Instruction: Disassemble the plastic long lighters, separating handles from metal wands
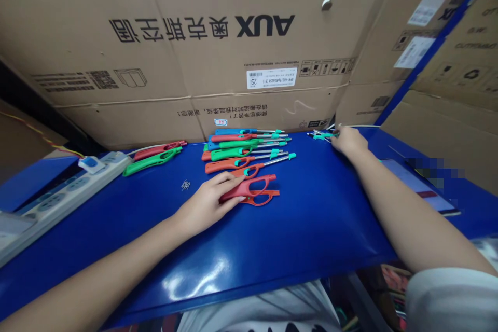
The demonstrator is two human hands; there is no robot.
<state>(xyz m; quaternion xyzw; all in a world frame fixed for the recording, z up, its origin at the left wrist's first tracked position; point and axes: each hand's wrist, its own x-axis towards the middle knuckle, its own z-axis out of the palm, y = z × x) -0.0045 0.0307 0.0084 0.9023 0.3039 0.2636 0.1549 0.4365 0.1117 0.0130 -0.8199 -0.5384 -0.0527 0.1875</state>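
Note:
My left hand (218, 194) holds a red lighter handle (246, 189), a plastic shell with a trigger loop and no metal tube. Under it lies an orange handle shell (274, 195). Just beyond is a row of gas lighters in blue, red, green and orange, with metal tubes and teal triggers; an orange lighter (221, 166) is among the nearest. At the back right, my right hand (350, 141) has its fingers drawn together at a small pile of teal parts and wires (321, 135). Its fingertips are partly hidden, so what they pinch is unclear.
A red handle (155, 150) and a green handle (153, 162) lie to the left beside a white power strip (58, 199). Small screws (185, 185) rest on the blue table (311, 238). Cardboard (218, 72) walls the back. A flat tablet-like screen (416, 181) is at right.

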